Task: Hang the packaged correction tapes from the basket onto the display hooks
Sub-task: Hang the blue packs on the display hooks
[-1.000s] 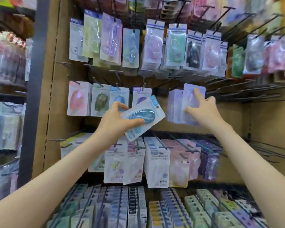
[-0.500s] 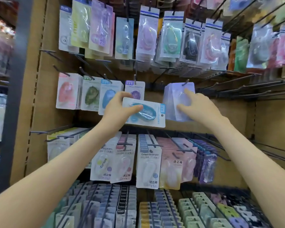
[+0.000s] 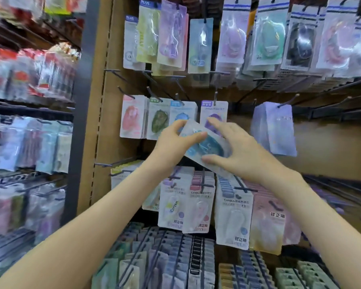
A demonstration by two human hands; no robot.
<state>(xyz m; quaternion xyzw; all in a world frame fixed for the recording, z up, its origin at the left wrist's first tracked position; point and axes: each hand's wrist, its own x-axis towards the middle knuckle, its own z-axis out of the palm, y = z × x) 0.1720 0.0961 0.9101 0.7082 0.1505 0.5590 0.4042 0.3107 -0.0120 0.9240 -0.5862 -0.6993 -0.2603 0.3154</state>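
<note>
Two hands now grip the flat clear pack with a blue correction tape inside [image 3: 208,147], just left of the pale purple stack of hanging packs [image 3: 273,130].
The right hand [image 3: 238,151] has left that stack and its fingers curl round the pack's right side; the left hand [image 3: 175,140] pinches the left end. The tilted pack is on no hook yet, so it is likely being turned to hang. Fingers hide its hole; the basket is out of view.
</note>
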